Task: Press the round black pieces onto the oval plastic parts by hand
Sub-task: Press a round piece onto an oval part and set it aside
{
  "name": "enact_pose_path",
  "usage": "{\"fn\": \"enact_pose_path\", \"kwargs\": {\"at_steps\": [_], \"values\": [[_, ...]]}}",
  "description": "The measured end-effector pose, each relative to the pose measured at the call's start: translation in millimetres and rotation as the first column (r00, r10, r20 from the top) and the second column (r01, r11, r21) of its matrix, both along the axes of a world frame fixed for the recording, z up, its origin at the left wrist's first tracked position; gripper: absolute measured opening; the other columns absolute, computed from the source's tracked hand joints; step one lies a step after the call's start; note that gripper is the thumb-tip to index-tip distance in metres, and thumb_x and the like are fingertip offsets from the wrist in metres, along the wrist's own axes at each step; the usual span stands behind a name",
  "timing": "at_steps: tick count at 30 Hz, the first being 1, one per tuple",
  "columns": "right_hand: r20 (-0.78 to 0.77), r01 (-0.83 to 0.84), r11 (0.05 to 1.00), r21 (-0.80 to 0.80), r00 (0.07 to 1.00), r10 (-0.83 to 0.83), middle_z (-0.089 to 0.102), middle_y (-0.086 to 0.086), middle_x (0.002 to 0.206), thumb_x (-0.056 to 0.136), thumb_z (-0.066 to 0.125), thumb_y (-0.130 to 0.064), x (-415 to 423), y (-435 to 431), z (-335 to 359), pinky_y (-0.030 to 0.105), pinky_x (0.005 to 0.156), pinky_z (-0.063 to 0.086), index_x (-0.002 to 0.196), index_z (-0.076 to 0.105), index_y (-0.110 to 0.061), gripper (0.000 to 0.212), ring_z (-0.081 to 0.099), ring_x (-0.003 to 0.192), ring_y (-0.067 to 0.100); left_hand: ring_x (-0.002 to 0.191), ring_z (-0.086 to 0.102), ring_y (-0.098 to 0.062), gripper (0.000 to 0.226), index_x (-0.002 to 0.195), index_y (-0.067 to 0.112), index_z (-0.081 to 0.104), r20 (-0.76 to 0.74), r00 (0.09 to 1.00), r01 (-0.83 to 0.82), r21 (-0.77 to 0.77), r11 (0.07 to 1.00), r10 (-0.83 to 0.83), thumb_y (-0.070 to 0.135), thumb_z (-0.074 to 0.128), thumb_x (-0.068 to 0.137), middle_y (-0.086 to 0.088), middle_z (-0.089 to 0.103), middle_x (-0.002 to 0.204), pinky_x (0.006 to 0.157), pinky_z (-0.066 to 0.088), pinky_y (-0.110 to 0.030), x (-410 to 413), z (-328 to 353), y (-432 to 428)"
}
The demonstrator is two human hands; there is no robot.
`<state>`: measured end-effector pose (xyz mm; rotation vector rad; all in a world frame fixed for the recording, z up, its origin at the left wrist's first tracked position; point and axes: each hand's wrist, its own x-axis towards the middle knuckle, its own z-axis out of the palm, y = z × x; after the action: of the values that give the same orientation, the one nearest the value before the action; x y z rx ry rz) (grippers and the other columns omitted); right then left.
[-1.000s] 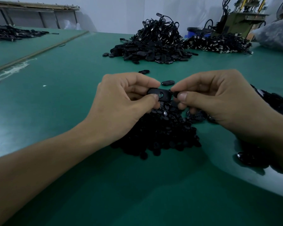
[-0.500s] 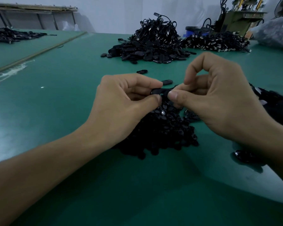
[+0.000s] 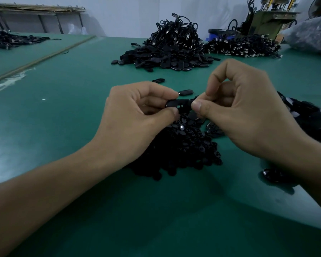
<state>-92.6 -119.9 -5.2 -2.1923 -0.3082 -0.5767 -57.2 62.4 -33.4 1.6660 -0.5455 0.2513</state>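
We see open green table (image 3: 63,127) left of the grip and toward us. The pile of round black pieces (image 3: 182,151) lies just beneath it. Our left hand (image 3: 137,119) and right hand (image 3: 248,119) each pinch one end of the oval plastic part (image 3: 178,104).

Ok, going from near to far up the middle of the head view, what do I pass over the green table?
heap of small round black pieces → held oval part → loose oval part → second loose oval part → big heap of oval parts and cables
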Motion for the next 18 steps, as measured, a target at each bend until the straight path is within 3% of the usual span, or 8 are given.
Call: {"fn": "enact_pose_path", "kwargs": {"at_steps": [5, 12, 15, 18], "values": [[-0.071, -0.012, 1.000, 0.020, 0.997, 0.014, 0.073, -0.005, 0.075, 0.087, 0.074, -0.011, 2.3, 2.2, -2.7, 0.035, 0.068, 0.061, 0.084, 0.063, -0.026, 0.019, 0.072, 0.069, 0.010, 0.074, 0.075, -0.023, 0.025, 0.098, 0.023, 0.074, -0.037, 0.999, -0.021, -0.036, 0.999, 0.020, 0.015, 0.074, 0.074, -0.001, 0.076, 0.083, 0.077, 0.063, -0.040, 1.1, -0.5, -1.3], [-0.128, -0.109, 0.957, 0.269, 0.981, 0.147, 0.075, 0.003, 0.077, 0.090, 0.070, 0.001, 1.5, 10.3, -4.2, 0.018, 0.063, 0.056, 0.089, 0.069, -0.016, 0.017, 0.072, 0.066, 0.011, 0.069, 0.068, -0.007, 0.029, 0.097, 0.027, 0.074, -0.079, 0.996, 0.042, 0.003, 0.999, -0.041, 0.017, 0.073, 0.070, 0.000, 0.076, 0.080, 0.068, 0.056, -0.017, 3.3, 0.4, -0.1], [-0.116, -0.119, 0.945, 0.304, 0.980, 0.161, 0.075, 0.004, 0.077, 0.090, 0.069, 0.001, 1.8, 10.6, -3.9, 0.018, 0.064, 0.056, 0.091, 0.070, -0.016, 0.017, 0.073, 0.067, 0.012, 0.062, 0.062, -0.005, 0.039, 0.106, 0.030, 0.073, -0.109, 0.992, 0.063, 0.053, 0.997, -0.057, 0.017, 0.069, 0.069, 0.006, 0.073, 0.075, 0.062, 0.050, -0.014, 4.5, -0.4, 0.8], [-0.103, -0.111, 0.948, 0.299, 0.984, 0.148, 0.074, 0.005, 0.075, 0.089, 0.070, 0.001, 2.4, 10.1, -4.9, 0.021, 0.064, 0.057, 0.087, 0.069, -0.018, 0.019, 0.073, 0.068, 0.014, 0.064, 0.060, -0.001, 0.035, 0.106, 0.033, 0.073, -0.065, 0.997, 0.055, 0.081, 0.995, -0.049, 0.012, 0.071, 0.078, 0.009, 0.074, 0.078, 0.063, 0.048, -0.011, 3.6, -0.8, -0.4]]}}
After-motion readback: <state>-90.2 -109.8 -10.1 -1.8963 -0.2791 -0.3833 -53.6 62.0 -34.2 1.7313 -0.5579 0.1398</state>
